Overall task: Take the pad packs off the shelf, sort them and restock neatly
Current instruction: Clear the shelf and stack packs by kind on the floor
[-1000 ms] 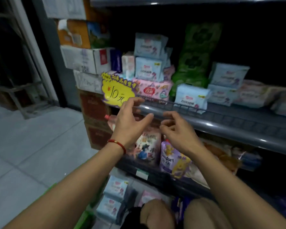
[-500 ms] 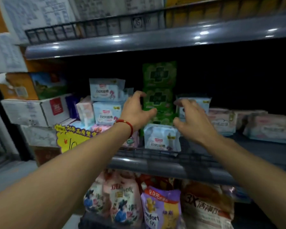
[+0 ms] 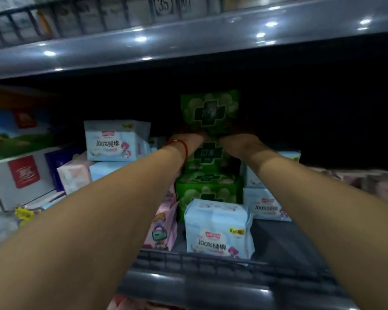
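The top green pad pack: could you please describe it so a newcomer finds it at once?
Look at the grey metal shelf, at the green stack in its middle. The top green pad pack stands upright above both hands, bearing a dark cross, unlike the pale blue packs around.

Your left hand (image 3: 189, 139) and right hand (image 3: 238, 142) reach into the dark by the top green pack (image 3: 210, 110), so you cannot see your fingers or their grip. Your forearms hide the pink pack (image 3: 164, 220) partly. The white box (image 3: 20, 175) is cut off at the left edge.
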A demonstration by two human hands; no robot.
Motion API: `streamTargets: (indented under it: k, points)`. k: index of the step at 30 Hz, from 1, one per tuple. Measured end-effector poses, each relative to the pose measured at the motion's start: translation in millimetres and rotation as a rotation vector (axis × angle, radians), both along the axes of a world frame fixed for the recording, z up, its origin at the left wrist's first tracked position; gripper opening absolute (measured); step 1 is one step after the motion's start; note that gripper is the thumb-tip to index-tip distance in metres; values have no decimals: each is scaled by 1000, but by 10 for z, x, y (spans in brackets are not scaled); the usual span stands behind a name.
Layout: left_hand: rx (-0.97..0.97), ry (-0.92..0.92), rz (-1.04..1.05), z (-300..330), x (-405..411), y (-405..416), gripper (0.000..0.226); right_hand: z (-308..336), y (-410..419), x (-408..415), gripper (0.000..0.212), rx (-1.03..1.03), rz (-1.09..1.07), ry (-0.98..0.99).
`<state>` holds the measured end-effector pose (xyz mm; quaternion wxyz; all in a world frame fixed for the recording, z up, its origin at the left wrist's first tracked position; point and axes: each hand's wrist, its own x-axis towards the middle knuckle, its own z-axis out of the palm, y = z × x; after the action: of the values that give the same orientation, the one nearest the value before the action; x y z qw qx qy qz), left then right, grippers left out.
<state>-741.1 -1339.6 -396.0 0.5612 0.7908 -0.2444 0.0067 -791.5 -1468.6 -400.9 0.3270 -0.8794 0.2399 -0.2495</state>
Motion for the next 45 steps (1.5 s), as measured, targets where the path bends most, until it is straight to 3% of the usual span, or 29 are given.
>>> streamTargets:
  k: [3,5,7,9,10,12,14,16,18,20,26,31,36,42,45]
  points:
    - [-4,112,-58,-4,108,-132,64,-39,-6,118,98,-40,51,-7]
    - [-49,175,-56,-4,145,-117,58,-32,35,117,117,-31,84,-10]
    - [-159,232,-48,40,86,-28,73,5,53,133,140,-32,94,-10]
    - [-258,275,-6,80,-9,80,95,52,51,151,148,-11,99,-36]
    - [-289,269,3,100,-70,122,94,78,71,130,149,26,101,-69]
    - [-298,199,18,112,-177,180,73,166,184,-12,136,81,81,-133]
    - [-274,142,42,120,-255,257,58,235,291,-213,99,76,53,-135]
    - [-247,112,53,138,-367,370,64,278,359,-426,72,72,7,-116]
    - [-272,82,36,146,-427,435,84,314,451,-675,53,85,-42,-128]
    - [-301,68,44,107,-439,490,89,345,581,-917,42,109,-48,-148]
    - [-288,-55,116,28,-763,744,56,311,793,-1304,49,62,-74,-139]
    - [-308,-26,97,-61,-973,841,41,254,836,-1423,52,84,-46,-195]
    - [-316,-23,39,-172,-1034,839,46,53,732,-1488,58,163,-35,-223]
    - [-446,22,8,-153,-1170,939,47,14,614,-1544,88,246,31,-307]
    - [-453,48,-15,-210,-1241,1080,47,23,778,-1658,79,285,94,-329]
